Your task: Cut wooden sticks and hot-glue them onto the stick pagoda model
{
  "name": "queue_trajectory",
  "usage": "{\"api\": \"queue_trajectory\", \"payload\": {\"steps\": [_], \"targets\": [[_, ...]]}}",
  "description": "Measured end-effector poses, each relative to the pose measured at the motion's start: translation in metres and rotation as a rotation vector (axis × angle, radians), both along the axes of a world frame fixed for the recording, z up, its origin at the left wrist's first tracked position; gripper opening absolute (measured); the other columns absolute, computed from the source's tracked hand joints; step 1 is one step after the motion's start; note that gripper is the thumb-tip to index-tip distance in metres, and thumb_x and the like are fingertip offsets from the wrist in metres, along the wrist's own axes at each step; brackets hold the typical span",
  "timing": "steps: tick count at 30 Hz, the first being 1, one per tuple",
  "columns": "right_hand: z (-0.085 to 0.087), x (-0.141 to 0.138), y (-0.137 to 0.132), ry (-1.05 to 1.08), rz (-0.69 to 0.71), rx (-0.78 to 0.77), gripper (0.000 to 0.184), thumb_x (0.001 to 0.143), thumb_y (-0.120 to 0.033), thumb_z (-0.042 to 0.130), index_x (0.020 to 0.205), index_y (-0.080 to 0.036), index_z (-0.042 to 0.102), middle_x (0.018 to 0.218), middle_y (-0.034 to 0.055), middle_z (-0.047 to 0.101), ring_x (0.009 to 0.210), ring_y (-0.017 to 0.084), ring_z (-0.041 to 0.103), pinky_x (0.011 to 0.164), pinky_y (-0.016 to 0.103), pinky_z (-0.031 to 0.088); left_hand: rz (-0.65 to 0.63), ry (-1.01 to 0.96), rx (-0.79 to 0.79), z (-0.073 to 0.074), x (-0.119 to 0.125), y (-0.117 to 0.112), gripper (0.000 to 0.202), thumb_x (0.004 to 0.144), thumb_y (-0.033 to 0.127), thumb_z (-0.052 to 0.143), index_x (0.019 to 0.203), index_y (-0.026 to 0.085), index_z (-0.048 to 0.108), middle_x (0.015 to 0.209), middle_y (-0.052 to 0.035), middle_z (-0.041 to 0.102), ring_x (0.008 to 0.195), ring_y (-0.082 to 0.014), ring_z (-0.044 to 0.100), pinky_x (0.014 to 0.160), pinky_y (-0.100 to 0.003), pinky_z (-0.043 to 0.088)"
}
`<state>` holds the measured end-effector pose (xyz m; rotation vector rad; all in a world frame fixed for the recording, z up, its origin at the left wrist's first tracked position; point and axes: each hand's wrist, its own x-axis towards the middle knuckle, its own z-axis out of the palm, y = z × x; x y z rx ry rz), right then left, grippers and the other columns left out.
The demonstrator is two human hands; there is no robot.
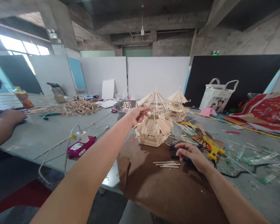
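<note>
While left hand (138,116) adjoins conical stick roof (156,93), right hand (193,155) overhangs blue tool (173,148); fingers curled, grips unclear.

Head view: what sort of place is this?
Probably a craft workshop: a pale wooden-stick pagoda model, a heap of short pale wooden sticks and what looks like a yellow plastic glue gun on a grey table.

On the white rectangular carrier bag (215,97) with two looped handles (234,82), we make out dark Chinese characters (221,96), the first seemingly 好; the others we cannot read. The small lit green sign (215,54) and the yellow-capped plastic bottle's orange label (25,100) are too blurred for us.
</note>
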<state>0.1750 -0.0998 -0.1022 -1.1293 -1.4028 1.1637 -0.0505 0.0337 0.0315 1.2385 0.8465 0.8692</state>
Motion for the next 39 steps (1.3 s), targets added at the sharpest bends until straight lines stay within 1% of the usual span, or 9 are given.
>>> {"api": "queue_trajectory", "payload": {"steps": [16, 18, 22, 24, 26, 28, 31, 35, 39], "targets": [[0.001, 0.0, -0.002, -0.02, 0.009, 0.001, 0.027, 0.069, -0.036, 0.053, 0.087, -0.016, 0.052, 0.066, -0.0002, 0.057, 0.051, 0.008, 0.049, 0.055, 0.024, 0.037, -0.012, 0.042, -0.004, 0.002, -0.001, 0.004, 0.019, 0.07, 0.027, 0.051, 0.07, 0.01, 0.06, 0.042, -0.0002, 0.053, 0.023, -0.0006, 0.025, 0.027, -0.016, 0.01], [0.001, 0.0, -0.002, -0.023, 0.01, 0.004, 0.027, 0.069, -0.036, 0.053, 0.087, -0.016, 0.052, 0.066, -0.0002, 0.056, 0.051, 0.008, 0.049, 0.055, 0.024, 0.037, 0.048, 0.047, 0.049, -0.001, -0.002, 0.002, 0.02, 0.068, 0.028, 0.054, 0.069, 0.009, 0.06, 0.043, -0.0001, 0.053, 0.023, -0.0005, 0.025, 0.027, -0.016, 0.01], [0.002, 0.0, -0.001, -0.026, 0.015, 0.018, 0.027, 0.07, -0.036, 0.053, 0.088, -0.016, 0.051, 0.066, -0.0001, 0.056, 0.052, 0.008, 0.049, 0.056, 0.025, 0.038, 0.271, 0.038, 0.27, -0.008, -0.002, -0.014, 0.021, 0.066, 0.03, 0.055, 0.065, 0.01, 0.059, 0.04, 0.0009, 0.051, 0.022, -0.0013, 0.026, 0.027, -0.017, 0.011], [0.001, -0.001, -0.001, -0.032, 0.017, 0.015, 0.027, 0.07, -0.036, 0.053, 0.088, -0.016, 0.051, 0.066, -0.0002, 0.056, 0.052, 0.008, 0.049, 0.055, 0.025, 0.038, 0.309, 0.051, 0.353, -0.011, 0.0, -0.025, 0.023, 0.067, 0.032, 0.054, 0.063, 0.01, 0.058, 0.04, 0.0015, 0.05, 0.022, -0.0014, 0.027, 0.026, -0.017, 0.012], [0.0, 0.0, 0.0, -0.036, 0.017, 0.009, 0.028, 0.07, -0.036, 0.053, 0.088, -0.015, 0.051, 0.066, -0.0002, 0.056, 0.051, 0.008, 0.048, 0.055, 0.025, 0.038, 0.283, 0.082, 0.388, -0.011, 0.004, -0.032, 0.024, 0.067, 0.034, 0.054, 0.06, 0.01, 0.057, 0.04, 0.0015, 0.05, 0.022, -0.0015, 0.028, 0.026, -0.017, 0.012], [-0.001, 0.0, 0.0, -0.035, 0.018, 0.005, 0.028, 0.07, -0.036, 0.053, 0.088, -0.015, 0.051, 0.066, -0.0002, 0.056, 0.051, 0.008, 0.048, 0.054, 0.024, 0.038, 0.234, 0.092, 0.369, -0.012, 0.009, -0.034, 0.026, 0.067, 0.035, 0.054, 0.059, 0.011, 0.056, 0.039, 0.0014, 0.05, 0.022, -0.0016, 0.028, 0.026, -0.017, 0.011], [-0.001, 0.001, 0.0, -0.036, 0.017, 0.006, 0.028, 0.07, -0.036, 0.053, 0.088, -0.015, 0.051, 0.066, -0.0003, 0.056, 0.051, 0.008, 0.048, 0.054, 0.024, 0.038, 0.188, 0.05, 0.27, -0.013, 0.015, -0.028, 0.025, 0.069, 0.034, 0.053, 0.058, 0.011, 0.055, 0.039, 0.0018, 0.049, 0.021, -0.0014, 0.027, 0.026, -0.017, 0.01], [-0.001, 0.0, 0.0, -0.041, 0.022, 0.007, 0.028, 0.07, -0.037, 0.053, 0.088, -0.016, 0.051, 0.066, -0.0005, 0.056, 0.051, 0.008, 0.049, 0.054, 0.024, 0.038, 0.177, -0.04, 0.147, -0.016, 0.018, -0.017, 0.021, 0.069, 0.029, 0.054, 0.057, 0.011, 0.054, 0.04, 0.0028, 0.049, 0.022, -0.0003, 0.026, 0.027, -0.016, 0.011], [0.0, 0.0, 0.0, -0.04, 0.023, 0.006, 0.028, 0.069, -0.038, 0.053, 0.087, -0.016, 0.051, 0.066, -0.0006, 0.056, 0.051, 0.008, 0.049, 0.054, 0.024, 0.038, 0.173, -0.082, 0.112, -0.016, 0.018, -0.014, 0.018, 0.067, 0.026, 0.056, 0.058, 0.011, 0.054, 0.04, 0.003, 0.048, 0.022, -0.0005, 0.026, 0.027, -0.016, 0.011]]}}
